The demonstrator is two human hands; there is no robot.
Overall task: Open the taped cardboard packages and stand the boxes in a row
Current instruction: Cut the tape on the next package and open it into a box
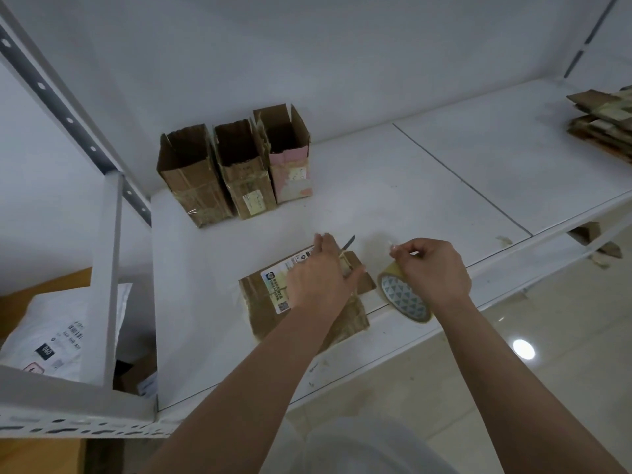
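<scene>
- White metal shelf (427, 186): fills the centre and right of the frame; its perforated upright crosses the upper left, and its right end is cut off by the frame edge.
- White mailing bag (58, 340), lower left: lies beyond the shelf's left end, partly hidden behind the upright; its print is too small to read.
- Three opened boxes (236, 165), upper centre-left: stand upright side by side, touching, top flaps open; the right one is partly pink. Their interiors are dark and cannot be made out.
- Flat cardboard package (270, 295), centre, near the shelf's front edge: lies flat, bearing a printed label; its middle and right part are covered by the left forearm.
- Stack of flattened cardboard (605, 121), upper right: cut off by the frame edge.
- Left hand (321, 275): fingers straight, resting over the package; a small knife (348, 243) projects past the fingers, though the grip on it is hidden.
- Right hand (434, 268): fingers curled, pinching the free end of a tape roll (403, 295) standing on edge just right of the package.
</scene>
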